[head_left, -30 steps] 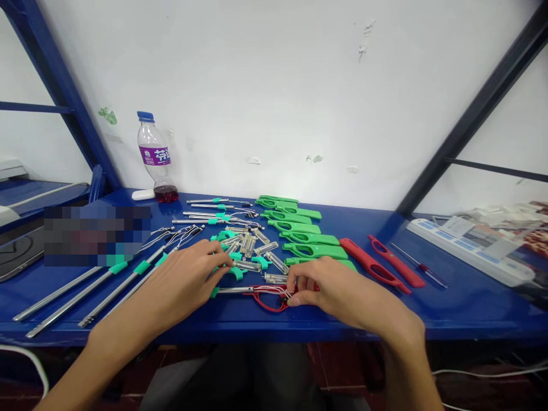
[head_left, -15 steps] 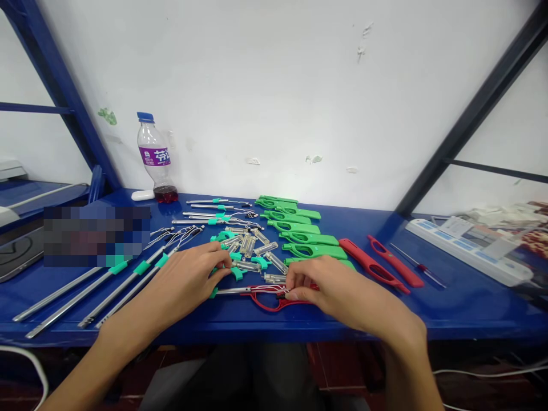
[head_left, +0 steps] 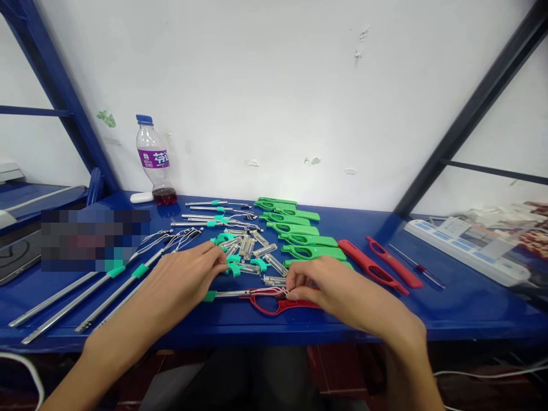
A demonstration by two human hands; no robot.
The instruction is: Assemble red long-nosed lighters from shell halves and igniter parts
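My right hand (head_left: 321, 279) is closed on the thin white wires at the end of a metal rod (head_left: 233, 294), over a red handle shell (head_left: 274, 305) near the table's front edge. The rod lies across the left end of that shell, with a teal clip (head_left: 209, 296) on it. Left of the clear tubes, my left hand (head_left: 192, 271) has its fingers pinched together beside the teal trigger pieces (head_left: 234, 268); whatever they hold is hidden. Several clear tubes (head_left: 247, 246) lie in a loose pile between and beyond the hands.
Green handle shells (head_left: 308, 238) form a column behind my right hand. Two red shells (head_left: 372, 265), a screwdriver (head_left: 422, 268) and a power strip (head_left: 466, 251) lie to the right. Wired rods (head_left: 109, 282) lie at left; a bottle (head_left: 154, 160) stands by the wall.
My left hand has moved slightly left, away from the clear tube and teal pieces near its fingertips. My right hand stays on the wires.
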